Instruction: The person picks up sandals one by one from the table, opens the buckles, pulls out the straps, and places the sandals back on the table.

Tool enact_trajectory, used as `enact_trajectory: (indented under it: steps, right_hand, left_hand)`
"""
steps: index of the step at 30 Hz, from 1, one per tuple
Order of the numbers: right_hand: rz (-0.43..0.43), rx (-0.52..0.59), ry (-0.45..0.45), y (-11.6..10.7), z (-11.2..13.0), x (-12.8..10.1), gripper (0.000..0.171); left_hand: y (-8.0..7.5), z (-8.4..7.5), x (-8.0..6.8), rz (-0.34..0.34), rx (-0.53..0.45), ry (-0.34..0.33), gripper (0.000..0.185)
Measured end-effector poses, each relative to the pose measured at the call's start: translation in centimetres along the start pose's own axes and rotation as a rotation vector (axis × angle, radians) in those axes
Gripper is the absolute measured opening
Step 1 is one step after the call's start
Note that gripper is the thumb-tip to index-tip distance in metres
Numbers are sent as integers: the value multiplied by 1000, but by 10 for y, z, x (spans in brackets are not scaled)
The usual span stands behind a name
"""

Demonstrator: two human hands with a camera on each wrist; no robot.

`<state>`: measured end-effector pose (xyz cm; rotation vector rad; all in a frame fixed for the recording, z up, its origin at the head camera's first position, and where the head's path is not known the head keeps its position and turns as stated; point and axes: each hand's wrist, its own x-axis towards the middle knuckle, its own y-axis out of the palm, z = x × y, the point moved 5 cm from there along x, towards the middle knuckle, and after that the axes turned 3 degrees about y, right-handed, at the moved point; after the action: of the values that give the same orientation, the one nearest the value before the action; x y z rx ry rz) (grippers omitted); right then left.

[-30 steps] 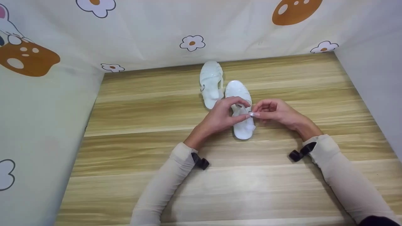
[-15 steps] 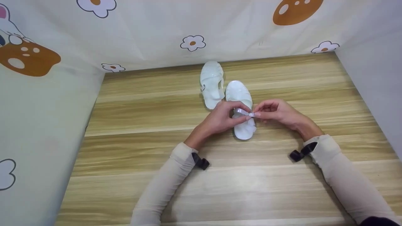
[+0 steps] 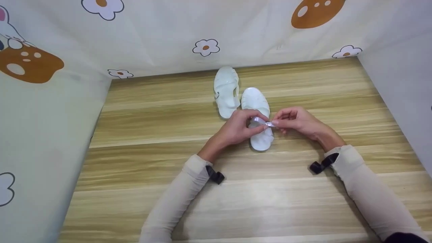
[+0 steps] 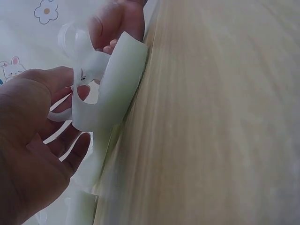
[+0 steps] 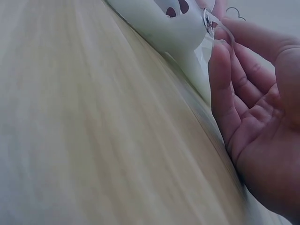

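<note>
Right hand (image 3: 297,123) pinches strap (image 3: 270,124) well inside the wooden surface (image 3: 141,165).

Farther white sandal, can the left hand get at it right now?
Probably yes: the left hand is close by the farther sandal, with nothing visible between, though its fingers are busy at the strap of the nearer sandal.

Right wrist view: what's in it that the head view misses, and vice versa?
Only right wrist: the palm side of the right hand, and the metal buckle of the worked strap clearly enough to make out its ring.

Only head: the beige sleeves, the black wrist cameras, and the farther white sandal in full.

Both: the right hand pinching the strap, part of the nearer white sandal, the wood-grain surface and printed wall covering.
</note>
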<state>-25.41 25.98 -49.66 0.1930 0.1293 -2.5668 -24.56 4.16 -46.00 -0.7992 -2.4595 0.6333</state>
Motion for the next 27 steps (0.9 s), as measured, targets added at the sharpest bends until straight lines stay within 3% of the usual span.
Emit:
enact_trajectory:
  steps: [14,19,27]
  right_hand:
    - [-24,-1,-19,-3,-2,0,9]
    - [-29,-6,1,-2,-2,0,12]
    - [-39,-5,3,2,1,0,13]
  left_hand:
    - [-1,3,-1,-58,14,-81,19]
    - [0,3,-1,-41,-18,-68,18]
    - [0,0,1,-55,9,-27,17]
